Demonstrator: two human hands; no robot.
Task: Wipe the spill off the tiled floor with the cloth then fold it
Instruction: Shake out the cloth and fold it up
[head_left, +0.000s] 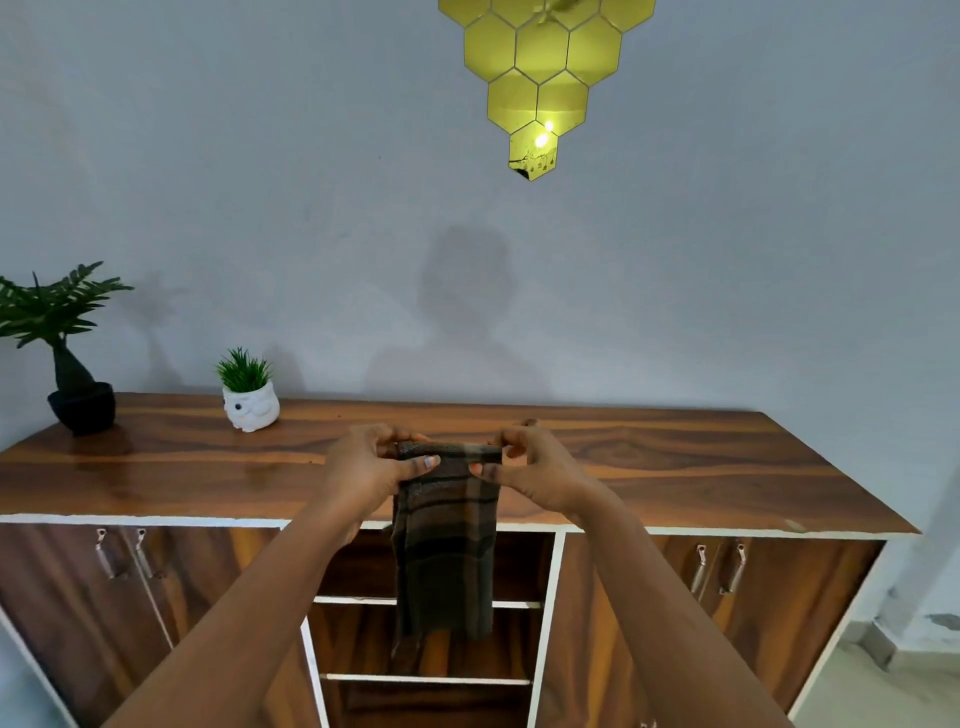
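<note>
A: What are the two hands doing?

B: They are holding up a cloth (444, 540). The left hand (366, 470) is pinching the top left corner, with the thumb in front and the fingers curled round the back. The right hand (530, 470) is pinching the top right corner the same way.

A: So no hand is hanging loose?

B: No, both are gripping the cloth's top edge.

A: Where is the cloth?

B: It is hanging in the air between the hands, in front of a wooden cabinet (675, 467). The top edge is sitting level and the rest is dropping straight down, past the cabinet's front edge and in front of the open shelves (426, 678) in the middle.

A: What is it looking like?

B: Dark brown with checked lines — long and narrow. I cannot tell how many layers it has.

A: Is it touching the cabinet top?

B: I cannot tell.

A: What else is sitting there?

B: A small green plant in a white owl pot (251, 408) is standing at the back left of the top. A bigger leafy plant in a black pot (82, 408) is standing further left. Gold mirror tiles (540, 57) are shining on the wall above — six-sided ones
</note>
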